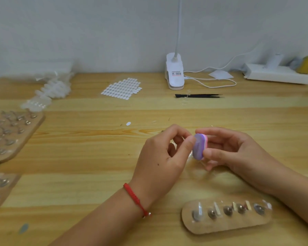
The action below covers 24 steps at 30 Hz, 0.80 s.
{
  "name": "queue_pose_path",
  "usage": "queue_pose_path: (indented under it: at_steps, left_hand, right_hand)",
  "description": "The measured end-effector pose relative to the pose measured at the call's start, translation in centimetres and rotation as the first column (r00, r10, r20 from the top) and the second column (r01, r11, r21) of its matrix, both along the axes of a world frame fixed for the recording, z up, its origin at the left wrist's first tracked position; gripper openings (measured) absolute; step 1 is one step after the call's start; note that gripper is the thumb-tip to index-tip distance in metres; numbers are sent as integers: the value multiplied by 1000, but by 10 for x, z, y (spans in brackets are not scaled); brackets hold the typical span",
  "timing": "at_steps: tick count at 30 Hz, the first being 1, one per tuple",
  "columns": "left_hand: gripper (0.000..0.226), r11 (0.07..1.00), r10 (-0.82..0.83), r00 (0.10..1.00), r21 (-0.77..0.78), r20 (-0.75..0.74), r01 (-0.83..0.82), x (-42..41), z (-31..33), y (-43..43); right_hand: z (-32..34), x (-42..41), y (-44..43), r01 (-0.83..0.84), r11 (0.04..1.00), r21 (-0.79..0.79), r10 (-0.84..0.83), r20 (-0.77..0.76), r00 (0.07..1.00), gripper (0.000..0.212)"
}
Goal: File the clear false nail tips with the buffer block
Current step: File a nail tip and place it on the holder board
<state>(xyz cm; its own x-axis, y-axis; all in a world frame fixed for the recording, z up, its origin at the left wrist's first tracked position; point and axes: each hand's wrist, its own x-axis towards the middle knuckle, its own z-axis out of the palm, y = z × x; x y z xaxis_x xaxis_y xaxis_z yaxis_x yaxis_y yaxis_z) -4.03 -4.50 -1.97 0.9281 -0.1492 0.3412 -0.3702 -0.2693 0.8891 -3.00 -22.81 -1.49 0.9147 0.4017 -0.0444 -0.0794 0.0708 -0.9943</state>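
**Held**
- L hand (160, 153): thumb & forefinger pinched tight, pressed to the block's purple face. Faint clear glint just under the thumb, judged the tip (191, 153); outline too clear to trace.
- R hand (229, 151): fingers (208, 132) curled round the block, gripping it top & bottom.
- Block (199, 146): purple/pink, between both sets of fingers, off the table (96, 166).

**Lying about**
- Board (226, 215): nearer than the fingers, to the R. Five studs w/ tips, some tilted.
- More boards (12, 132): well L of the fingers.
- Bags (52, 89), sheet (122, 88), tweezers (199, 95), lamp (174, 71): all beyond the fingers.

**Risks (judgement)**
- Tip is small & slick, and the pinch is narrow. A hard stroke could flick it out, and a clear tip on pale wood is hard to find.
- Thumb pad sits against the grit, so a slip would scuff skin, not plastic.
- Too much pressure or too many strokes in one spot would thin, flatten or crack the edge.
- Block is held only by its ends, so it may twist under side load & file unevenly.
- R forearm passes close over the board, so a dropped elbow could knock tips off the studs.
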Motion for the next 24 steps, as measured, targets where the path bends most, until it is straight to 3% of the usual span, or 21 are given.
queue_pose_path:
  at_steps: [7,11,16,20,24]
  left_hand:
    - [13,998,-18,999,53,39,15,-1,-2,-2]
    - [13,996,73,995,-60,62,-70,4,-3,0]
    - [15,1000,9,998,27,59,-11,3,-6,-4]
    - [16,992,124,987,-27,103,-122,7,-4,-3]
    - [15,996,52,991,72,124,-61,4,-4,-7]
  right_hand:
    - [-1,3,-2,27,994,102,-25,-14,1000,51]
    - [2,-2,3,-5,1000,-2,5,35,999,35]
    - [3,-1,0,84,982,168,-73,-70,995,33]
    - [1,-1,-1,33,987,156,-20,-84,996,36]
    - [1,1,-2,44,980,195,-23,-109,994,38]
